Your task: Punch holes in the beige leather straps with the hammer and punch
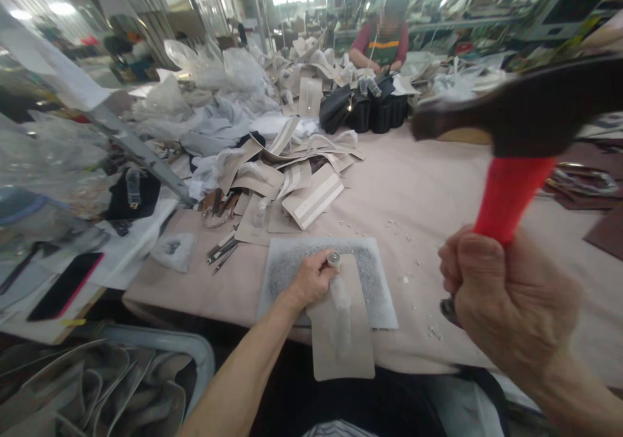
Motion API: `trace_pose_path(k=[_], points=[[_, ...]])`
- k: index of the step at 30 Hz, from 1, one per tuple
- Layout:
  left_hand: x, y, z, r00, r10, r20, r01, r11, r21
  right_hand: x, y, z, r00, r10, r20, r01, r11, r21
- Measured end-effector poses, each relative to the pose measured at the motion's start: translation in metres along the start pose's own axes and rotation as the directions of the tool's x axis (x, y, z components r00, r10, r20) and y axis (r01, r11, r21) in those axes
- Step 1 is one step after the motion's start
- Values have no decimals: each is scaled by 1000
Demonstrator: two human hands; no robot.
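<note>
My right hand (506,294) is closed round the red handle of a hammer (516,184), raised at the right with its dark head up. My left hand (311,281) pinches a short round metal punch (333,259), which stands upright near the top of a beige bag panel (350,352). A clear plastic-wrapped strip lies along that panel. Under the panel's upper part sits a grey-speckled board (384,281), and the panel's lower end hangs past the table edge. The punch's lower tip is hidden by my fingers.
More beige panels (311,197) are heaped beyond the board. Pens (224,249) and a bag of small parts (172,252) lie left, near a phone (68,284). A grey bin (199,352) holds folded pieces. Black bags (360,109) stand before a co-worker (384,34).
</note>
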State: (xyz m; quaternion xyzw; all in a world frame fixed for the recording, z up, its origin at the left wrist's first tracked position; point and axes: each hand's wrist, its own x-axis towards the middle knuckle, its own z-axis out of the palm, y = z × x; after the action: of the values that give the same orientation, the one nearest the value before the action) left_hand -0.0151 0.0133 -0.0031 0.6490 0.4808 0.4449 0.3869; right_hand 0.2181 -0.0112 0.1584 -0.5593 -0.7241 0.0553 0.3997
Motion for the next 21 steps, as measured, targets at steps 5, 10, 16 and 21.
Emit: trace_pose_path(k=[5,10,16,21], points=[[-1,-3,2,999,-47,-2,47,999,-12,-31,29,26,852,-157,500,255,958,-132],[1,0,0,1000,-6,2,6,1000,-3,-41,76,27,768,114,630,52,970,-238],[2,-1,-1,1000,-12,-13,12,999,-31,-54,137,33,703,482,522,-155,821,-549],[0,-6,1,996,-66,-59,61,995,-85,-72,89,57,878,-162,450,356,850,-388]])
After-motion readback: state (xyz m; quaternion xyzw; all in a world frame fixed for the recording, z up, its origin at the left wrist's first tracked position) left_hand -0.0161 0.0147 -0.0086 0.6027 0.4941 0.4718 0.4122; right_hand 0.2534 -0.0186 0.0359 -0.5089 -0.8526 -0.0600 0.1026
